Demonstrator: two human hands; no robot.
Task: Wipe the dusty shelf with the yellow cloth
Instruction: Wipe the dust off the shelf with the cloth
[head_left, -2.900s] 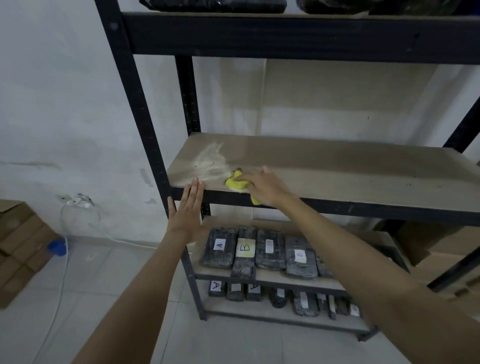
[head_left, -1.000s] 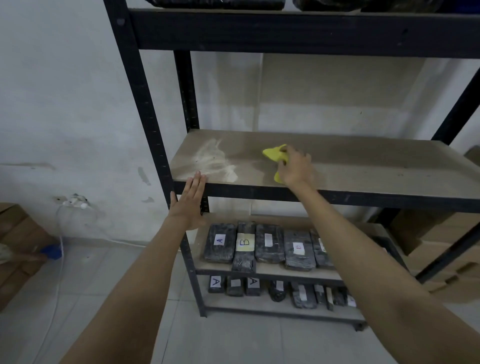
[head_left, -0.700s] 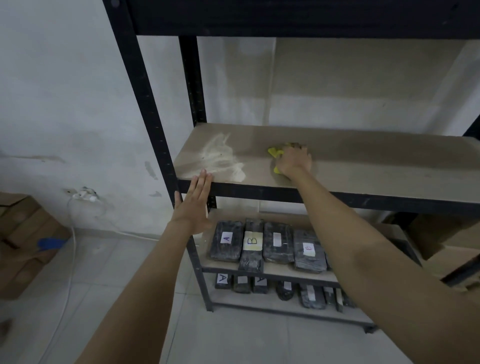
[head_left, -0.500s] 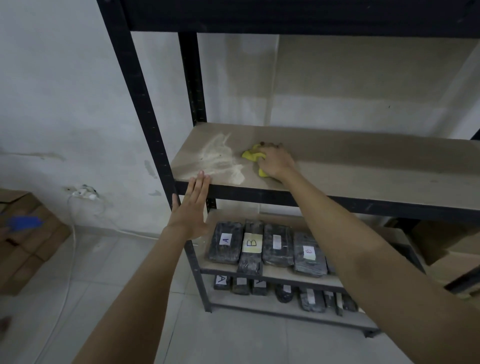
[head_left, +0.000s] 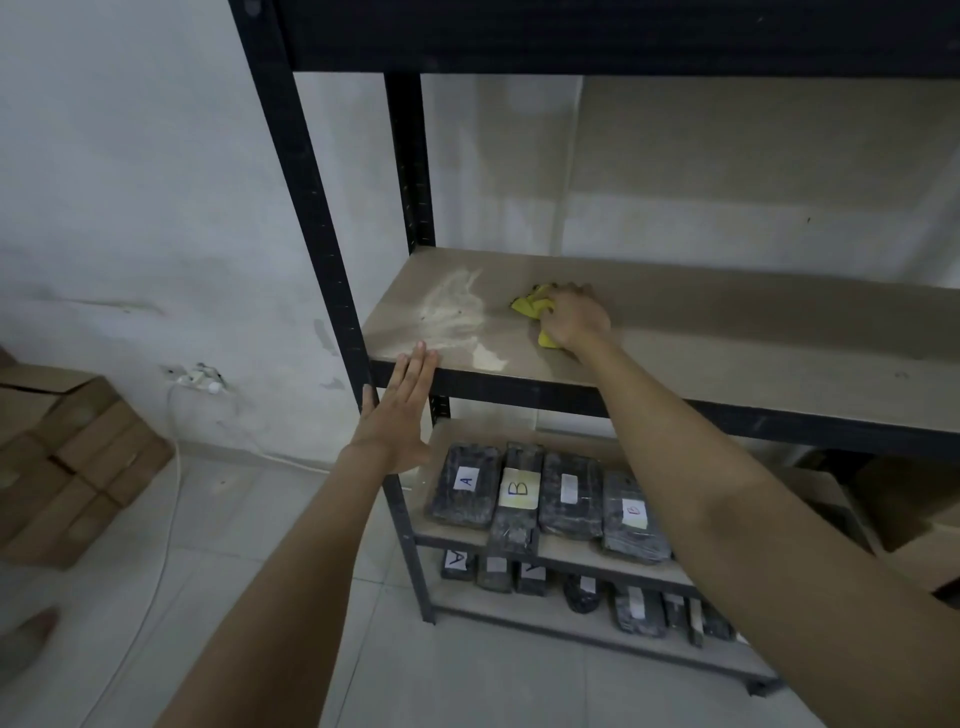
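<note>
Shelf (head_left: 727, 358) under wipe: middle board of a dark metal rack, bare except for cloth and hand. Nearest the body, left hand (head_left: 400, 415) flat, fingers straight and together, holding nothing, fingertips (head_left: 420, 354) at the front left edge beside the front upright (head_left: 311, 234). Risk here: weight leaned on this hand could rock a rack of unknown anchoring; likewise dust pushed forward could drop over the lip onto the labelled wrapped packs (head_left: 540, 493) on the lower tier. Farther in, pale dust patch (head_left: 457, 322) spread over the left end of the board, reaching almost to the front edge. Unwiped as seen, so main fault likely: patch skipped or only smeared if strokes stop short of the corner. Beyond and to the right, right hand (head_left: 574, 317) palm down on the yellow cloth (head_left: 530, 306), fingers curled over the bunched fabric and pressing it onto the board. Cloth crumpled into a small wad, only two corners showing past the hand; small contact area, so narrow streaks and missed strips probable, and loose grip could leave the wad behind mid-stroke. Degree of clamping under the palm not visible. Farthest, rear edge of the board against the wall (head_left: 727, 182): dust swept backward likely to lodge in that seam. Right end of the board dim, so dust condition there not determinable.
</note>
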